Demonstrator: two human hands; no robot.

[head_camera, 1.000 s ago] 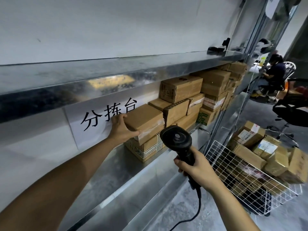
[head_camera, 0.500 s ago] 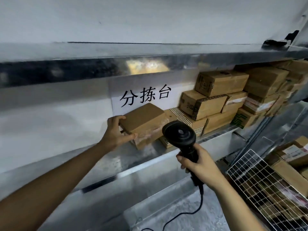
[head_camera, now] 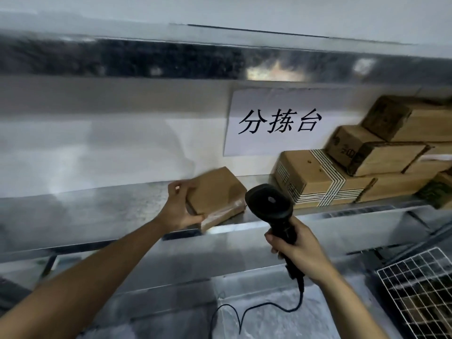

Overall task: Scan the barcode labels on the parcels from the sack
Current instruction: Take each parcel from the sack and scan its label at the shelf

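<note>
My left hand [head_camera: 179, 210] grips the left end of a small brown cardboard parcel [head_camera: 216, 192] with clear tape along its front edge. The parcel lies tilted at the front edge of the metal shelf [head_camera: 97, 211]. My right hand [head_camera: 297, 250] grips the handle of a black corded barcode scanner [head_camera: 270, 203]. Its head sits just right of the parcel, partly covering the parcel's right corner. No barcode label shows on the parcel's visible faces.
A stack of cardboard boxes [head_camera: 367, 162] fills the shelf to the right, under a white paper sign [head_camera: 281, 123] with black characters. A second metal shelf [head_camera: 171, 57] runs above. A white wire basket [head_camera: 420, 294] stands at the lower right. The scanner cable [head_camera: 264, 308] hangs down.
My left hand has drawn the parcel off the stack and leftward to the shelf's front edge. The view has swung left, so the boxes and basket sit further right. The scanner stays beside the parcel.
</note>
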